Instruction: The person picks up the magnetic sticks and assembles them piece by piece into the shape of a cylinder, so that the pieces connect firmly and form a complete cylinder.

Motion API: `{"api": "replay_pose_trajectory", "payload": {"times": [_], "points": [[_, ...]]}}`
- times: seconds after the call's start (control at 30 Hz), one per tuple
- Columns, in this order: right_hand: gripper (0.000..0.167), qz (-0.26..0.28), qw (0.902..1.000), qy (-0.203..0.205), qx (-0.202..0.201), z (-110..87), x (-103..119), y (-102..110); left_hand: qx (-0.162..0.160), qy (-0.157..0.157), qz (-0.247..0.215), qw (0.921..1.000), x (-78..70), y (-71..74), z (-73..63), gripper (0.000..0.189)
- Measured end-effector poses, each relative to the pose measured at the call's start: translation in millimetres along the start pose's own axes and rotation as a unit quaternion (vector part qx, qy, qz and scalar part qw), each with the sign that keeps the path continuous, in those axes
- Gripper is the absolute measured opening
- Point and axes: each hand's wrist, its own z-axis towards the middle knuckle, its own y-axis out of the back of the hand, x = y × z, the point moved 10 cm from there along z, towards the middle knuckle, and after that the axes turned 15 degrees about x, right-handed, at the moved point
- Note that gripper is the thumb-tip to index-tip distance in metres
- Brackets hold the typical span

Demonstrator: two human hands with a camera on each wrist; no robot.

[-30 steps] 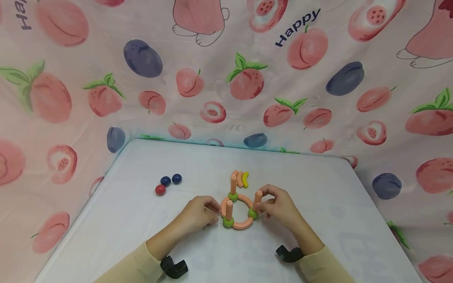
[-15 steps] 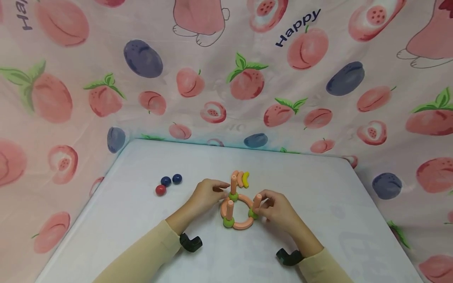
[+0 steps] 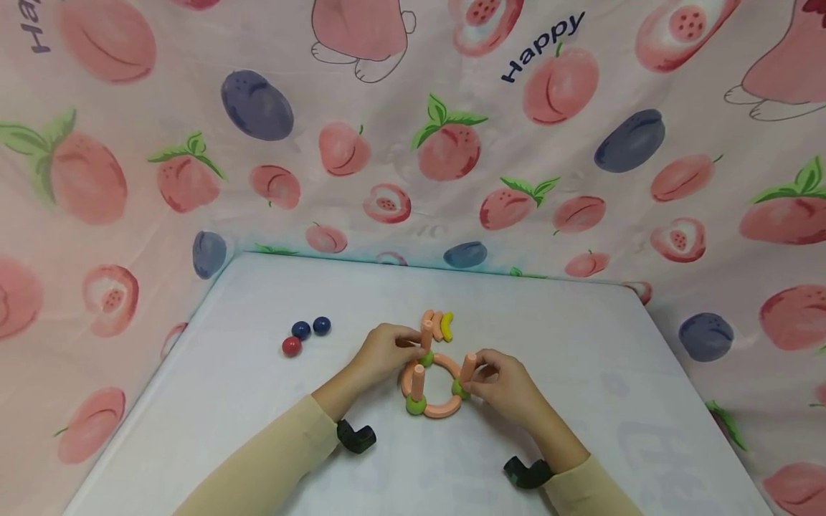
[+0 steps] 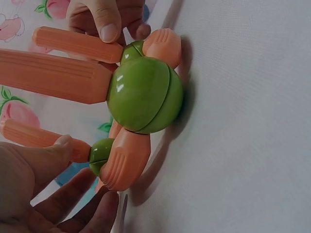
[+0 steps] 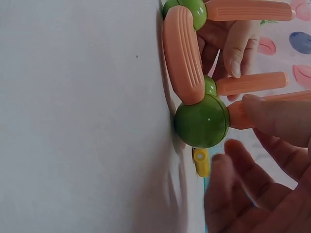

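On the white table stands a toy frame: curved peach bars (image 3: 443,409) and green balls (image 3: 416,405) joined in a ring, with an upright peach rod on each of three balls. My left hand (image 3: 383,351) pinches the far rod (image 3: 426,335) low down, its thumb lying along the rod in the left wrist view. With thumb and fingers, my right hand (image 3: 506,380) holds the right-hand rod (image 3: 469,365) just above its green ball (image 5: 201,121). Neither hand touches the front rod (image 3: 418,381).
Behind the ring lie loose curved peach pieces (image 3: 438,325) and a yellow one (image 3: 447,327). To the left sit two dark blue balls (image 3: 322,326) and a red ball (image 3: 292,347). A fruit-print cloth (image 3: 387,165) hangs behind the table.
My left hand has moved from the ring's left side up to the far rod and now pinches it. The right hand stays at the right-hand rod, slightly lower.
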Motion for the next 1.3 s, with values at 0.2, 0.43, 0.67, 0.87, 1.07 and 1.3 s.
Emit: {"api": "replay_pose_trajectory", "payload": {"times": [0.2,0.43,0.67,0.87,1.07,1.3], "points": [[0.022,0.015,0.9997,0.012,0.012,1.7,0.8,-4.1,0.002,0.002,-0.008,1.0,3.2,-4.4,2.6,0.028],[0.021,0.031,0.9981,0.044,0.029,6.0,6.3,-8.4,-0.007,-0.006,-0.003,1.0,3.1,-2.5,-4.9,0.019],[0.026,0.029,0.9978,0.055,0.022,15.1,11.2,-14.3,-0.034,0.001,0.012,0.9994,5.4,7.9,-19.6,0.013],[0.026,0.025,0.9977,0.061,0.018,24.7,17.2,-19.0,-0.06,0.013,0.015,0.998,11.0,17.0,-30.4,0.01],[0.027,0.032,0.997,0.068,0.018,34.9,23.4,-23.4,-0.086,0.035,0.018,0.9955,18.0,26.7,-41.0,0.009],[0.024,0.042,0.9953,0.081,0.032,43.7,30.5,-30.7,-0.094,0.048,0.017,0.9942,23.3,32.9,-52.8,0.01]]}}
